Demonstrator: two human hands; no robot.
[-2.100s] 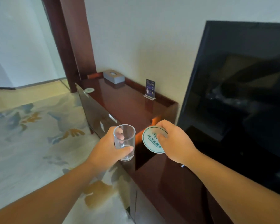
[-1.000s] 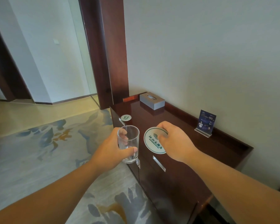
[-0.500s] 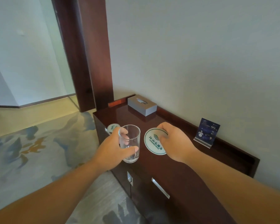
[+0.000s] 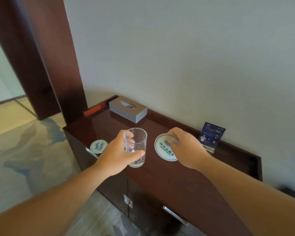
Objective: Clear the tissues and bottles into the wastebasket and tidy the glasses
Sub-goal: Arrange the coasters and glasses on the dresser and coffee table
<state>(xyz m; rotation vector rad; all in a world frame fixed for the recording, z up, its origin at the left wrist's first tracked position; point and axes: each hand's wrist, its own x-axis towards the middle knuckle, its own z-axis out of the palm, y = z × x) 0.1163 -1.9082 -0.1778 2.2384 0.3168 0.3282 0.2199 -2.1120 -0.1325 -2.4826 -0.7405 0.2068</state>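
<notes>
Over the front edge of the table, my left grip wraps the glass upright and my right grip pinches a coaster just beside it, kept apart, I judge, so the coaster lands first, glass after.

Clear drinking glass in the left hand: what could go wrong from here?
The clear drinking glass, gripped by the left hand near the front edge of the dark wooden cabinet, could slip and fall. The right hand holding the round white coaster might knock the blue card stand beside it.
</notes>
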